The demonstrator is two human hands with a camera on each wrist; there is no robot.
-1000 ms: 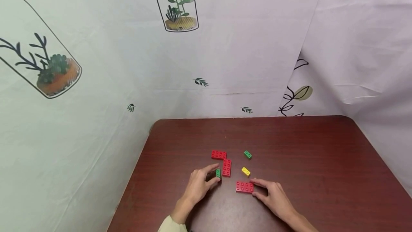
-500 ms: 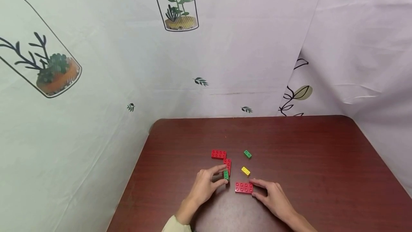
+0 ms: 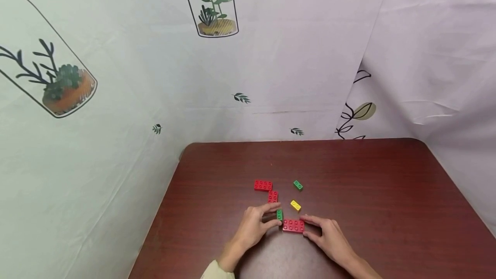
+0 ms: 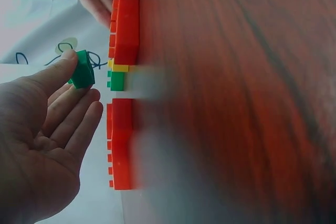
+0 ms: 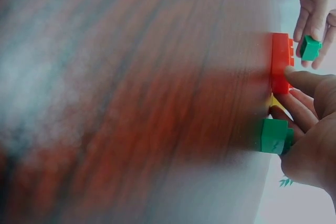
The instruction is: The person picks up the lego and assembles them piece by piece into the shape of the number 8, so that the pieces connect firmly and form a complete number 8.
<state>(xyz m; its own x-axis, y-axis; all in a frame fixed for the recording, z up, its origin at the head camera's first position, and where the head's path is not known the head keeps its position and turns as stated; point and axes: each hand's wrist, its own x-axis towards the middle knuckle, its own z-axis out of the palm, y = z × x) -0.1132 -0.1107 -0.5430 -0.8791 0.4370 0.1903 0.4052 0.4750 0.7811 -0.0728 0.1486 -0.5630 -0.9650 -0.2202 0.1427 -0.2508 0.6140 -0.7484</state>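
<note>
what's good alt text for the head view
The left hand pinches a green brick near a red brick gripped by the right hand on a brown table. Beyond lie two more red bricks, a yellow brick and another green brick.

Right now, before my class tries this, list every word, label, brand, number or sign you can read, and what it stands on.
No readable text.
Green brick near the right hand, in the right wrist view: a faint dark mark, too blurred to read.
Cloth backdrop: plant drawings, no lettering visible.
</note>
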